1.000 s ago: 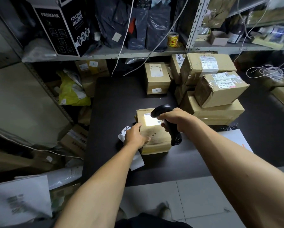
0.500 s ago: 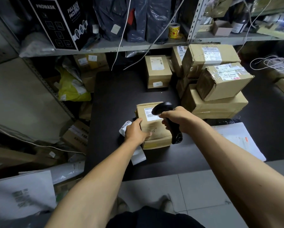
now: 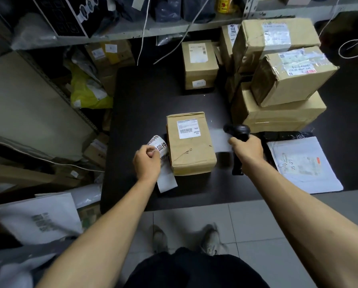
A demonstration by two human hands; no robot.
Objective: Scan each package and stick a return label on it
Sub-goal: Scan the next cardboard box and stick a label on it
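a brown cardboard package (image 3: 189, 142) lies flat near the middle of a dark surface (image 3: 145, 96), its white barcode sticker (image 3: 188, 129) facing up at the far end. just left of it a strip of return labels (image 3: 159, 146) curls upward, printed with black characters, its plain backing trailing toward the near edge of the surface. the person's left hand (image 3: 147, 162) pinches this strip with curled fingers, close beside the package but not on it. to the right of the package the right hand (image 3: 247, 149) is wrapped round the grip of a black handheld scanner (image 3: 237, 130), whose head points left toward the package; a pale patch of light falls on the surface between scanner and package. farther right, a stack of larger cardboard boxes (image 3: 277, 80) stands on the far right of the surface, and a smaller box (image 3: 199, 64) stands alone at the far edge. a white mailer bag (image 3: 302, 165) lies at the near right. metal shelving (image 3: 132, 32) runs across the far side, loaded with dark bags and a black carton. a yellow bag (image 3: 86, 94) sits among parcels at the left. below, on a tiled floor (image 3: 257, 225), are the person's two shoes.
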